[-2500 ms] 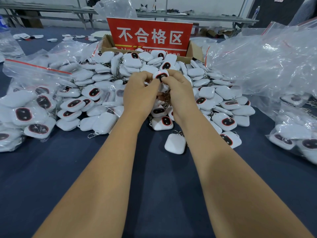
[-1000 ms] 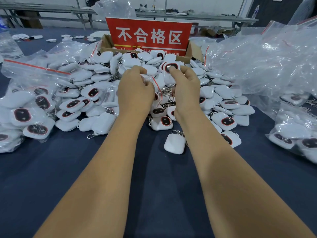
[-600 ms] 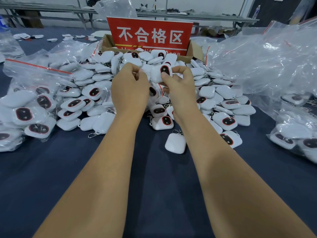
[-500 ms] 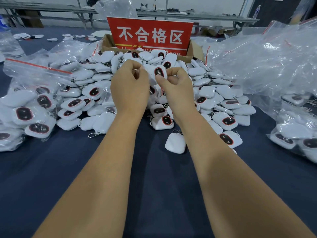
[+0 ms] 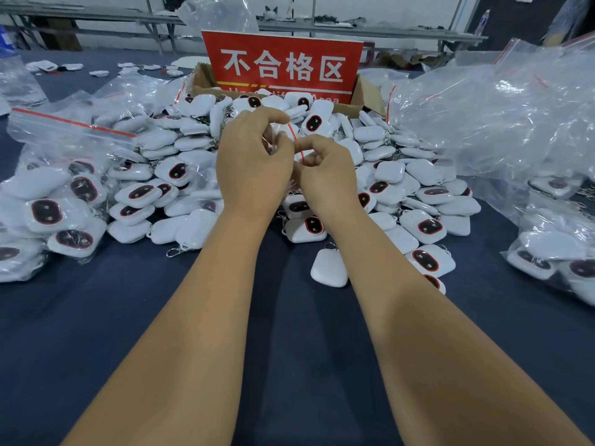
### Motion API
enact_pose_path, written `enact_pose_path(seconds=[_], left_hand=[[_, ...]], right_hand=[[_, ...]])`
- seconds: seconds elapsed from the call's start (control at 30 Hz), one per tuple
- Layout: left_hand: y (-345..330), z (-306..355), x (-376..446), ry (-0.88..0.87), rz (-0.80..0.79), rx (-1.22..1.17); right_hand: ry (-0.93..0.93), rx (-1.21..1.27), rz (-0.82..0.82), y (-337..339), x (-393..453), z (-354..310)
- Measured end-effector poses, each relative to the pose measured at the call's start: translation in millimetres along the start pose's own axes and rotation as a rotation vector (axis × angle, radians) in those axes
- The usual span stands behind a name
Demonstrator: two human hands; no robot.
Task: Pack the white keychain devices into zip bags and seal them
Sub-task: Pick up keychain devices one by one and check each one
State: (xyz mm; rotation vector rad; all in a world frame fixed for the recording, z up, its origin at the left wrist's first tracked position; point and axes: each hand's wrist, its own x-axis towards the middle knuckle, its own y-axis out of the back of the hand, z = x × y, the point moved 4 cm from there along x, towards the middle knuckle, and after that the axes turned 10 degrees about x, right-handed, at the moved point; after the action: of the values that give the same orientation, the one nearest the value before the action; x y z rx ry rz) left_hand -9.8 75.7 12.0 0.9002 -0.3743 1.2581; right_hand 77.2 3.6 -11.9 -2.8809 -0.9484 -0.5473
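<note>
A big heap of white keychain devices [image 5: 180, 146] with black, red-rimmed ovals covers the dark blue table. My left hand [image 5: 251, 165] and my right hand [image 5: 325, 172] meet above the heap's middle. Both pinch the red-striped top edge of a small clear zip bag [image 5: 294, 144] between thumbs and fingers. The bag's body hangs behind my hands, so its contents are hidden. One device [image 5: 329, 268] lies alone face down near my right forearm.
A red sign [image 5: 283, 67] stands in a cardboard box [image 5: 367, 94] behind the heap. Filled zip bags [image 5: 48, 204] lie at the left and more filled bags [image 5: 557, 252] at the right. A pile of empty clear bags [image 5: 502, 114] sits at the back right.
Earlier my right hand held a device up over the heap and brought it to the bag. Now that device is out of sight and both hands have closed together on the bag's top.
</note>
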Motion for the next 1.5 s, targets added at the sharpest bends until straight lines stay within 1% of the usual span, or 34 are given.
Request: enact_pose_path(seconds=[0.13,0.23,0.37,0.4,0.43,0.47,0.53,0.57,0.6,0.67,0.77,0.87,0.97,1.03,1.17,1.27,1.4,1.5], left_hand=[[-3.3,-2.9,1.4,0.038,-0.051,0.072],[-4.7,-8.8,5.5,0.095,-0.083,0.12],[-5.2,-23.9,3.7,0.197,-0.141,0.169],[-5.3,-26.1,2.9,0.213,-0.146,0.163],[-5.9,-26.9,2.3,0.215,-0.15,0.156],[-7.2,-26.7,1.3,0.206,-0.154,0.148],[-9.3,-25.7,0.2,0.193,-0.156,0.136],[-9.6,-26.1,-0.3,0.196,-0.149,0.13],[-9.7,-26.5,-0.5,0.201,-0.137,0.12],[-9.1,-27.2,-1.0,0.221,-0.109,0.09],[-8.3,-27.3,-1.2,0.258,-0.086,0.035],[-7.3,-25.4,-2.5,0.253,-0.067,0.016],[-4.1,-23.1,-4.3,0.231,-0.021,-0.001],[-3.8,-21.2,-4.8,0.2,-0.024,-0.005],[-8.7,-20.3,-5.3,0.182,-0.059,-0.001],[-10.3,-22.4,-4.0,0.197,-0.065,-0.015],[-12.4,-24.0,-2.3,0.237,-0.107,-0.042],[-15.1,-22.2,-3.4,0.247,-0.171,-0.057]], right_hand=[[0.003,0.064,0.099,4.5,2.3,2.7],[0.008,0.121,0.097,7.0,1.1,1.9],[-0.139,0.246,0.114,12.4,3.9,0.6],[-0.151,0.182,0.122,15.3,5.2,0.1],[-0.127,0.014,0.108,18.4,6.9,-1.5],[-0.085,-0.212,0.062,20.2,8.0,-2.7],[-0.039,-0.601,-0.092,17.7,5.6,-1.2],[-0.043,-0.715,-0.173,14.1,2.5,0.2],[-0.044,-0.795,-0.233,10.7,-0.3,0.9],[-0.022,-0.893,-0.301,6.8,-1.1,1.2],[0.021,-0.931,-0.361,4.1,-3.3,0.3],[0.012,-0.866,-0.381,1.5,-5.8,0.9],[0.014,-0.744,-0.342,2.6,-2.7,1.9],[0.01,-0.595,-0.276,6.4,1.0,2.6],[0.017,-0.276,-0.04,17.5,6.3,0.5],[-0.031,-0.135,0.095,24.6,10.3,3.7],[-0.035,0.117,0.15,30.0,10.0,3.0],[-0.093,0.327,0.179,30.1,11.7,4.7]])
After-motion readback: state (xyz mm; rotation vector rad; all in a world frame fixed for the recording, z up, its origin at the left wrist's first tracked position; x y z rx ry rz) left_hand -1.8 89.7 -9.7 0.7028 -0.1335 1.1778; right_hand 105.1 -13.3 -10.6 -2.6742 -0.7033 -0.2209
